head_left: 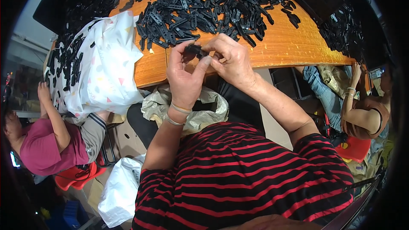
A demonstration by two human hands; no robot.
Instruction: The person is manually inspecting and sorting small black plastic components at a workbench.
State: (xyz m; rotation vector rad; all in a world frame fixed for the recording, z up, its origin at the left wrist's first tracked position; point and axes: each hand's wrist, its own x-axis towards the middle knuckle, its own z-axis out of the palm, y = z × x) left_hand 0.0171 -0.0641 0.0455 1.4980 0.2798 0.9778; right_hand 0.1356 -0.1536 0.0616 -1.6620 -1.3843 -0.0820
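Black plastic clip [196,50] sits at 12 o'clock above the desk [281,47] edge, your left hand [184,74] and right hand [232,61] both clamped on it; keep fingertips near its joint, press squarely, judging by the pinch

Left hand [184,76], right hand [232,61] raised together, fingers [203,63] pinched, forearms bare.

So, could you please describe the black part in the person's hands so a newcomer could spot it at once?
Start at the orange wooden table with its big heap of black plastic parts. At the table's near edge, the left hand and right hand meet. The small black part pinched between their fingertips is the only one lifted off the heap.
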